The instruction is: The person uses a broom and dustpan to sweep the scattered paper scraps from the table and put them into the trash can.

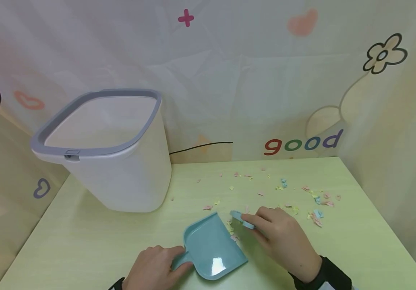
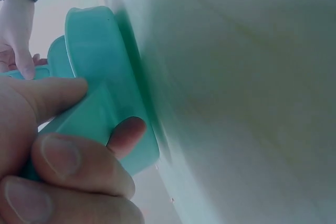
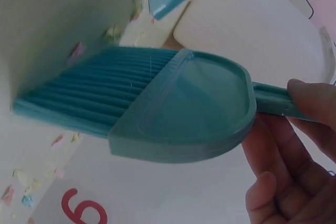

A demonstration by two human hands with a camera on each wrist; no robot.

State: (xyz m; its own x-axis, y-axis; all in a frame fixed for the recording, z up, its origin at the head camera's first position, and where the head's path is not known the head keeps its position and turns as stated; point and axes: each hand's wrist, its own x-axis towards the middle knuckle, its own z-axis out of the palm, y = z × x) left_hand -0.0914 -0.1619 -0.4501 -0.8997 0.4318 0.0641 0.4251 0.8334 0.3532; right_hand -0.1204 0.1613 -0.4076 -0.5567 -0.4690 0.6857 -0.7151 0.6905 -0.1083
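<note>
Green table (image 1: 84, 241), scraps (image 1: 316, 201) scattered: dustpan (image 1: 211, 245) handle is gripped by left hand (image 1: 153, 268), small brush (image 1: 242, 219) clasped by right hand (image 1: 284, 237).

Teal dustpan (image 1: 211, 245) flat on table — teal brush (image 1: 242, 219) at its mouth.

We count one bin (image 1: 121, 161), one dustpan (image 1: 211, 245), one brush (image 3: 157, 103), and scraps (image 1: 316, 201) too many to number.

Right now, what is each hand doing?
Left hand: grips the dustpan handle.
Right hand: holds the small brush by its handle.
</note>
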